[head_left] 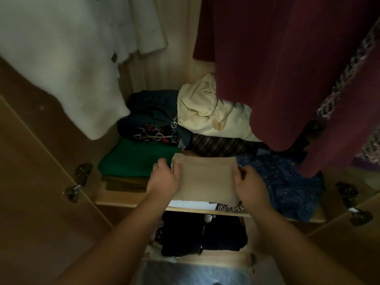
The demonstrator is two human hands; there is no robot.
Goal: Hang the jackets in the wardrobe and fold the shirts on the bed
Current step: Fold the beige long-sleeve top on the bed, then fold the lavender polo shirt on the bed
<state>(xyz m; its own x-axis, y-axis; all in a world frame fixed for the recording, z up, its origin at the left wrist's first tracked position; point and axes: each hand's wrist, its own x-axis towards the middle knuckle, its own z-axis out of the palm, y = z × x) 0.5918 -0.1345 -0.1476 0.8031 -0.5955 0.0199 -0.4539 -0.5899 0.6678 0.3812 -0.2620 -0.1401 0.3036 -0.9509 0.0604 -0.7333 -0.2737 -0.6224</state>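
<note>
A folded beige shirt [205,177] lies on top of a stack on the wardrobe shelf [131,203]. My left hand [164,177] grips its left edge and my right hand [250,186] grips its right edge. A white jacket [61,58] hangs at the upper left. At the upper right hangs a dark red garment [287,68], with a patterned knit one [349,83] beside it.
The shelf also carries a folded green pile [133,159], dark patterned clothes [152,120], a cream bundle [207,112] and a blue dotted cloth [287,182]. Black clothes [201,233] fill the shelf below. Open doors with metal hinges [79,182] flank both sides.
</note>
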